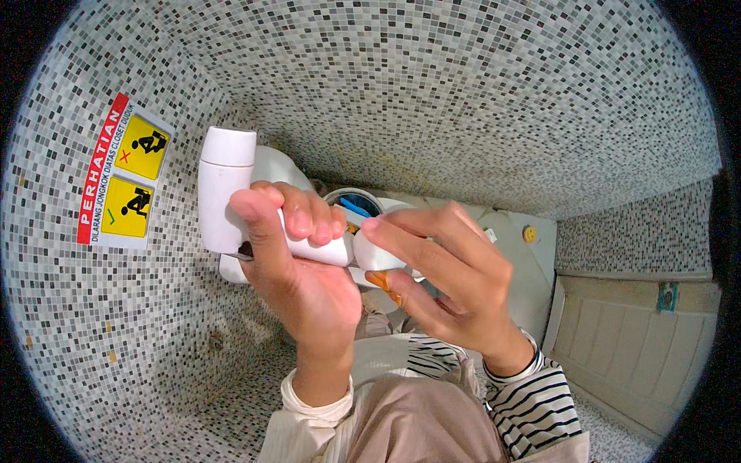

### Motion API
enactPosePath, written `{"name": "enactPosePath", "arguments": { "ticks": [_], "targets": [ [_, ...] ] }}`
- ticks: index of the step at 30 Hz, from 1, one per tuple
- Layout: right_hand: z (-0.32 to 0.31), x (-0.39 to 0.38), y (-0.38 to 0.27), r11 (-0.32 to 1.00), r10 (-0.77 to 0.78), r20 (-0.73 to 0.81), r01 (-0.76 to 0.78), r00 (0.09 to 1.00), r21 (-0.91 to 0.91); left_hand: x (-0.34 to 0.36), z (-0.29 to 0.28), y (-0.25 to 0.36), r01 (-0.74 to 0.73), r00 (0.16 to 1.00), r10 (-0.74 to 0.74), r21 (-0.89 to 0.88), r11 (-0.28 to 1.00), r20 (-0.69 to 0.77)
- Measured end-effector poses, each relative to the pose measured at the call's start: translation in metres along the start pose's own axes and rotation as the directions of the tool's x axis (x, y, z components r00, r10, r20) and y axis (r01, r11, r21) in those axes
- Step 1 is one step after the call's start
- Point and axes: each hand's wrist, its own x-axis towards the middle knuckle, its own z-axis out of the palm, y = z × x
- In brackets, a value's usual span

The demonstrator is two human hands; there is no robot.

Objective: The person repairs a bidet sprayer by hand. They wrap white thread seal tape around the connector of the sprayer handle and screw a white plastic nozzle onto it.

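My left hand [309, 266], palm turned up, has its fingers curled over a smooth white rounded handle [323, 251]. Beyond the left thumb stands a white barrel-shaped part [225, 193] with a seam near its top and a small dark spot low down. My hand covers the place where barrel and handle would meet, so I cannot tell if they are one device. My right hand [451, 270] pinches a white rounded piece [377, 253] against the handle's right end. An orange-brown patch [384, 284] shows on the right thumb.
Behind my hands are a white toilet [282, 171] and a round bucket [369, 194] with something blue inside. A warning sign [123, 174] hangs on the mosaic-tiled left wall. A pale panelled door [625, 332] is at the right. A small yellow round thing [529, 234] lies beyond my right hand.
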Motion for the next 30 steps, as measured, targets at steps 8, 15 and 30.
{"name": "enactPosePath", "arguments": {
  "ticks": [8, 15, 30],
  "targets": [
    [0.008, 0.001, 0.01, 0.999, 0.025, -0.07, -0.027, 0.997, -0.037, 0.0, -0.006, 0.003, 0.069, 0.997, -0.069, 0.003, 0.998, 0.036],
    [0.015, -0.012, 0.003, 0.982, -0.144, -0.127, 0.126, 0.981, -0.143, -0.003, -0.005, -0.002, 0.088, 0.995, -0.086, -0.025, 0.996, 0.048],
    [0.015, -0.008, 0.002, 0.969, -0.17, -0.139, 0.14, 0.976, -0.202, -0.004, -0.014, -0.009, 0.128, 0.981, -0.127, 0.002, 0.992, 0.148]
  ]
}}
